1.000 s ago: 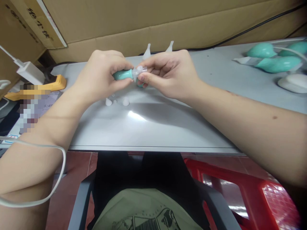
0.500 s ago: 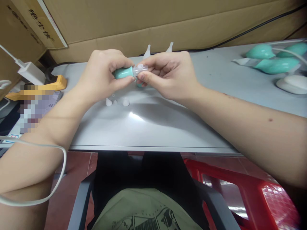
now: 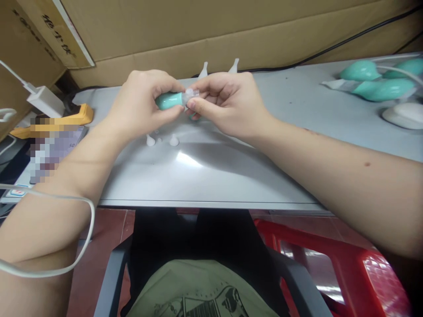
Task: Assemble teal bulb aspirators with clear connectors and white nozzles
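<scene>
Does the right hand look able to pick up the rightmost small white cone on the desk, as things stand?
Probably, once freed: nothing covers the small white cone, and it lies close by. For now, though, the right hand has its fingers on the clear tip of the teal bulb.

Cardboard [image 3: 165,26] behind the grey table [image 3: 231,182] suggests a workshop.

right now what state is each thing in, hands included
left hand: closed around teal bulb
right hand: pinching clear tip
teal bulb: held sideways
clear tip: against bulb's end, seating unclear
two white cones: upright, wide end down
teal bulbs at right: lying down
phone: screen lit
white charger: cable plugged in
</scene>
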The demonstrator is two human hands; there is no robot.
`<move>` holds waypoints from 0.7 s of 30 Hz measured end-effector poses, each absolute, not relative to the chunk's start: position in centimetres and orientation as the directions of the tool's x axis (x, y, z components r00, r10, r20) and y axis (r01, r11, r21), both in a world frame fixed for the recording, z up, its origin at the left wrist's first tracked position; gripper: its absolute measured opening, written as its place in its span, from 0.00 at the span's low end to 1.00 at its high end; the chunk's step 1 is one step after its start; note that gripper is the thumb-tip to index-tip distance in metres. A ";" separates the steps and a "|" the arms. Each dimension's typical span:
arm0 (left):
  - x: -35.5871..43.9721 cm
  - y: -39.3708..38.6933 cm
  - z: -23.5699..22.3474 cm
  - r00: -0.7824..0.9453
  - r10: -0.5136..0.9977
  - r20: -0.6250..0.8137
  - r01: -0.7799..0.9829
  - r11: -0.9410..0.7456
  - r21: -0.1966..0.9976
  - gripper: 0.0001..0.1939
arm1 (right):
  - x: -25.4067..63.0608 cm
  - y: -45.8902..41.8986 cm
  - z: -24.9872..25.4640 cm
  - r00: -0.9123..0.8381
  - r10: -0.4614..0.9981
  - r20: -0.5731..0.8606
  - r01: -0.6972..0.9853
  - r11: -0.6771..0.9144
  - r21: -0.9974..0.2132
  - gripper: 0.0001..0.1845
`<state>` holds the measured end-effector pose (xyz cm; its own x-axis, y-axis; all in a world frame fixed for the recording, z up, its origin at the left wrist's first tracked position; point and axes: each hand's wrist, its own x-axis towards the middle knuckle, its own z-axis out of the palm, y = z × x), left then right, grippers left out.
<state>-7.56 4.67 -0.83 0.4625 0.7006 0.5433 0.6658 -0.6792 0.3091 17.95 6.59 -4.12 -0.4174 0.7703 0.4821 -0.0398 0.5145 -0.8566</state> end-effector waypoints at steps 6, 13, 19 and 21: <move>-10.5 6.6 -0.7 0.389 0.703 0.596 0.607 -0.682 0.408 0.25 | 17.9 6.9 -4.7 -0.466 0.768 0.439 -0.069 0.463 -0.884 0.26; -11.8 8.4 0.1 0.126 0.823 0.553 0.476 -0.540 0.694 0.24 | 18.8 6.9 -5.7 -0.703 0.568 0.428 0.109 0.681 -0.724 0.16; -11.0 7.8 0.1 0.226 0.823 0.521 0.498 -0.558 0.664 0.18 | 17.5 7.7 -6.5 -0.820 0.391 0.419 0.063 0.788 -0.612 0.21; -10.7 7.1 0.1 0.277 0.788 0.550 0.506 -0.607 0.613 0.18 | 17.4 7.6 -6.3 -0.823 0.413 0.391 0.087 0.770 -0.632 0.17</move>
<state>-10.69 7.05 0.09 0.2773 0.7876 0.5502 0.5059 -0.6066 0.6133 17.38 7.61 -6.27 -0.8227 0.4130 0.3905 0.0865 0.7700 -0.6321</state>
